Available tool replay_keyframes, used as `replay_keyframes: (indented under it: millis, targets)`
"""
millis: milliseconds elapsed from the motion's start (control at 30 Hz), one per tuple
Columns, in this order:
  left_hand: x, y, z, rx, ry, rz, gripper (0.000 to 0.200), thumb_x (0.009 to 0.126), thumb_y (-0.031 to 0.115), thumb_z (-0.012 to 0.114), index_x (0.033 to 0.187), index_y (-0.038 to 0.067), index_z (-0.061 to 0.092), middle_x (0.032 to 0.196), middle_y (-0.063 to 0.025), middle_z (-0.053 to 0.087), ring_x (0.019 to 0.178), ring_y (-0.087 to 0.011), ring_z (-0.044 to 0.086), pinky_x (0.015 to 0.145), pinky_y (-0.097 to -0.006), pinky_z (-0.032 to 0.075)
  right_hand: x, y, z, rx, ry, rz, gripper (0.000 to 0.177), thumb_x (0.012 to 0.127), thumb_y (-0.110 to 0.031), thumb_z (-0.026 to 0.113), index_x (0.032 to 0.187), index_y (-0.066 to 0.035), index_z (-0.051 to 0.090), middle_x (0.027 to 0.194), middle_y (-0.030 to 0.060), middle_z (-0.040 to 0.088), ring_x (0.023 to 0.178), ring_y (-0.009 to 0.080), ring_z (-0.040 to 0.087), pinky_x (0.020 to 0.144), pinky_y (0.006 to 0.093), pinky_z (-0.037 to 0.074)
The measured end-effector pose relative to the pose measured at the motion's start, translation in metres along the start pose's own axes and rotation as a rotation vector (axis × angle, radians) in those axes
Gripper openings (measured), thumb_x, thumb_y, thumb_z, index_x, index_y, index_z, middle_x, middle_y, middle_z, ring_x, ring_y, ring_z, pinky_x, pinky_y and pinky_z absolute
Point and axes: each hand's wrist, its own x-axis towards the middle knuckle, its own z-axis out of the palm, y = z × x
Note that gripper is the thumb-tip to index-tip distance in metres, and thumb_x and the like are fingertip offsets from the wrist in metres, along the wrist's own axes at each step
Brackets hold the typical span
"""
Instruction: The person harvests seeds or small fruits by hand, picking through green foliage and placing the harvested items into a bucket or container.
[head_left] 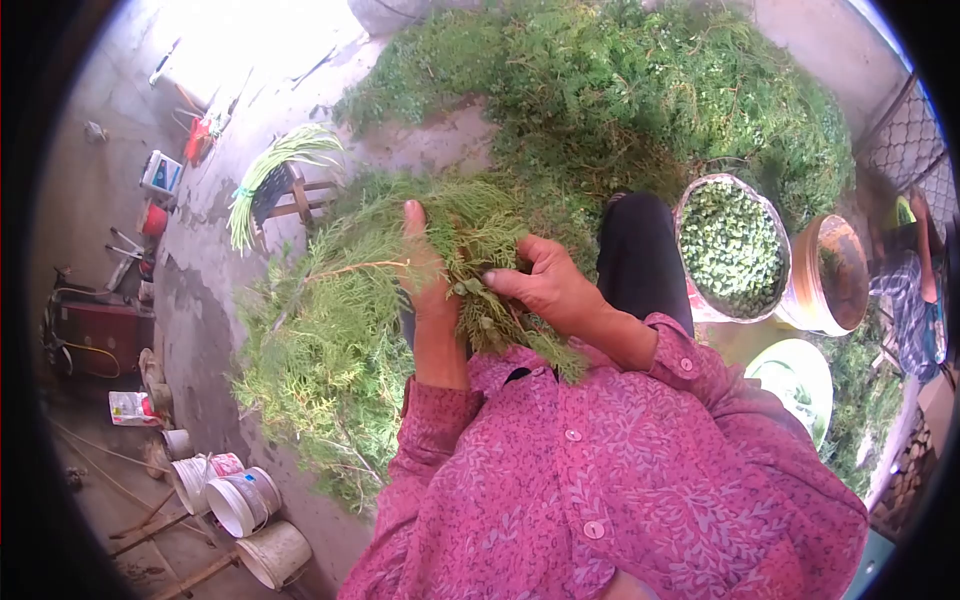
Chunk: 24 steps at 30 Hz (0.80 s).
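Down at six o'clock, a pink leaf-patterned shirt [600,480] fills the foreground, and both sleeves reach up toward the centre. Just past the cuffs, the left hand [428,275] is closed around the stem of a conifer branch [340,320], thumb pointing to twelve. The right hand [548,287] meets it from three o'clock, thumb and fingertips pinched narrow on the foliage of the same branch, just beside the left wrist. The branch itself fans out from the hands toward eight o'clock and hangs over the wet concrete floor [200,300].

Beyond the right hand is a knee in black trousers [640,250]. At three o'clock a white bucket [700,305] stands heaped with small green pickings, touching an orange-brown bucket [835,270]. Empty white pails [240,500] sit at seven o'clock. Farther off, at ten, a bundle of green stalks [275,170] rests on a wooden stool [300,195]. Farthest, at twelve to one, lies a large heap of cut greenery [650,90].
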Motion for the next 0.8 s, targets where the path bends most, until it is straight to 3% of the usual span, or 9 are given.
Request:
replay_keyframes:
  millis: [200, 300, 433, 500, 633, 667, 700, 767, 800]
  targets:
    - [0.044, -0.017, -0.040, 0.268, 0.116, -0.020, 0.037, 0.086, 0.042, 0.050, 0.081, 0.006, 0.058, 0.067, -0.0039, 0.056, 0.049, -0.0109, 0.050, 0.045, -0.0234, 0.041, -0.007, 0.003, -0.003, -0.119, 0.046, 0.003, 0.015, 0.078, -0.006, 0.059, 0.091, -0.001, 0.055, 0.074, 0.0001, 0.057, 0.060, 0.0040, 0.051, 0.050, 0.0194, 0.042]
    - [0.053, -0.002, -0.054, 0.472, 0.356, -0.070, 0.040, 0.085, 0.045, 0.050, 0.090, 0.005, 0.056, 0.085, -0.0081, 0.059, 0.069, -0.0181, 0.059, 0.060, -0.0317, 0.050, -0.024, -0.019, -0.007, -0.027, 0.060, 0.088, 0.011, 0.077, -0.005, 0.059, 0.087, -0.003, 0.054, 0.067, 0.0002, 0.055, 0.052, 0.0038, 0.048, 0.044, 0.0183, 0.038]
    - [0.034, 0.022, -0.057, 0.044, 0.039, -0.159, 0.032, 0.088, 0.041, 0.044, 0.083, 0.010, 0.052, 0.080, -0.0076, 0.059, 0.066, -0.0215, 0.061, 0.054, -0.0389, 0.052, -0.039, -0.031, -0.063, 0.061, 0.314, 0.048, 0.016, 0.076, -0.011, 0.064, 0.088, -0.005, 0.055, 0.064, -0.0008, 0.052, 0.051, 0.0048, 0.049, 0.043, 0.0182, 0.038]
    - [0.049, 0.002, -0.091, 0.013, -0.043, -0.008, 0.022, 0.088, 0.029, 0.049, 0.087, 0.008, 0.053, 0.076, -0.0092, 0.059, 0.061, -0.0180, 0.060, 0.049, -0.0289, 0.053, -0.046, -0.027, -0.116, 0.066, 0.517, -0.083, 0.015, 0.077, -0.006, 0.060, 0.091, -0.004, 0.055, 0.066, 0.0006, 0.053, 0.049, 0.0058, 0.046, 0.041, 0.0178, 0.036]
    - [0.036, -0.006, -0.066, -0.034, 0.038, -0.059, 0.020, 0.089, 0.022, 0.049, 0.099, 0.006, 0.055, 0.076, -0.0071, 0.059, 0.061, -0.0165, 0.059, 0.049, -0.0266, 0.052, -0.091, -0.019, -0.232, -0.679, 0.985, -0.297, 0.019, 0.079, -0.007, 0.053, 0.096, -0.002, 0.060, 0.069, 0.0017, 0.057, 0.056, 0.0088, 0.050, 0.050, 0.0214, 0.041]
    - [0.043, -0.017, -0.074, -0.101, -0.073, -0.038, 0.021, 0.088, 0.026, 0.050, 0.094, 0.006, 0.056, 0.073, -0.0082, 0.059, 0.058, -0.0180, 0.059, 0.047, -0.0282, 0.051, -0.106, -0.032, -0.234, -1.118, 1.049, -0.040, 0.023, 0.079, -0.010, 0.055, 0.100, -0.003, 0.060, 0.078, 0.0050, 0.060, 0.064, 0.0112, 0.054, 0.059, 0.0240, 0.045]
    - [0.050, -0.023, -0.079, -0.104, -0.077, -0.042, 0.021, 0.088, 0.026, 0.050, 0.094, 0.006, 0.056, 0.073, -0.0082, 0.059, 0.058, -0.0180, 0.059, 0.047, -0.0282, 0.051, -0.118, -0.028, -0.247, -1.121, 1.054, -0.040, 0.023, 0.079, -0.010, 0.055, 0.100, -0.003, 0.060, 0.078, 0.0050, 0.060, 0.064, 0.0112, 0.054, 0.059, 0.0240, 0.045]
    - [0.069, -0.030, -0.092, -0.089, -0.221, -0.187, 0.024, 0.087, 0.031, 0.051, 0.087, 0.007, 0.057, 0.068, -0.0086, 0.059, 0.052, -0.0190, 0.057, 0.044, -0.0307, 0.050, -0.134, -0.012, -0.281, -2.134, 1.051, -0.257, 0.023, 0.078, -0.011, 0.056, 0.099, -0.004, 0.061, 0.083, 0.0076, 0.061, 0.070, 0.0123, 0.055, 0.063, 0.0252, 0.046]
    - [0.084, -0.032, -0.101, -0.053, -0.269, -0.259, 0.027, 0.087, 0.035, 0.051, 0.082, 0.008, 0.057, 0.067, -0.0097, 0.059, 0.050, -0.0210, 0.058, 0.043, -0.0337, 0.051, -0.132, -0.014, -0.281, -2.026, 1.029, -0.369, 0.019, 0.078, -0.011, 0.057, 0.094, -0.003, 0.062, 0.081, 0.0074, 0.062, 0.071, 0.0136, 0.057, 0.066, 0.0263, 0.047]
